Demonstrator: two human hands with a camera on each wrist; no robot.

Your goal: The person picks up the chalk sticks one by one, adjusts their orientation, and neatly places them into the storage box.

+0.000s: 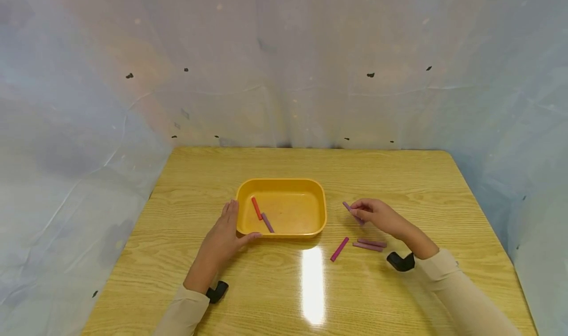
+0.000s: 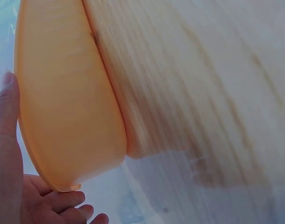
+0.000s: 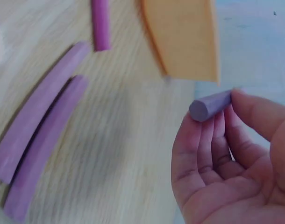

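Note:
My right hand (image 1: 377,215) pinches a short purple stick (image 3: 212,105) between thumb and fingertips, to the right of the yellow tray (image 1: 284,235). In the right wrist view the stick's blunt, faceted end faces the camera. My left hand (image 1: 224,235) lies along the tray's left end, fingers straight against the wall and the thumb by the front rim. In the left wrist view the thumb and fingertips touch the tray's edge (image 2: 70,116). Inside the tray lie a red stick (image 1: 257,208) and a purple stick (image 1: 267,222).
On the table (image 1: 248,291), right of the tray, lie a magenta stick (image 1: 339,249) and two mauve sticks, one of them (image 1: 367,247) nearer the front edge. A pale plastic sheet (image 1: 284,69) hangs behind the table and along both sides.

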